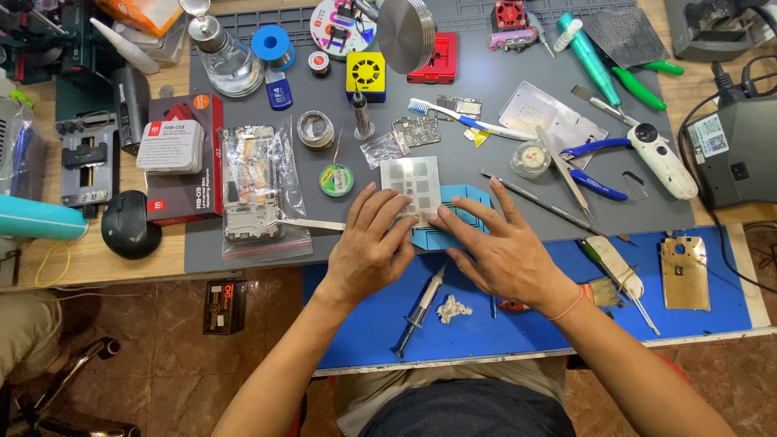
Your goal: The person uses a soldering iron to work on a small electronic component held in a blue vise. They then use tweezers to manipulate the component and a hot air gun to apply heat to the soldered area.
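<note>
- Left hand (368, 251) lies palm down at the near edge of the grey mat (486, 105), fingers spread and flat, fingertips pressing the lower left corner of a square metal stencil (411, 181); nothing gripped.
- Right hand (503, 252) likewise flat and open, palm down, index fingertip touching the stencil's lower right edge; a pink band sits on its wrist.
- Stencil rests on a blue holder block (469, 201), which straddles the seam between the grey mat and the blue mat (712, 320), mid-worktop (81, 259).
- Syringe (421, 307) lies tilted on the blue mat just near of the left hand; crumpled white wad (453, 308) beside it.
- Tweezers (312, 223) lie just left of the left hand, tips toward a bagged phone frame (251, 194).
- Blue-handled pliers (595, 166) and a long probe (538, 202) lie to the right of the stencil.
</note>
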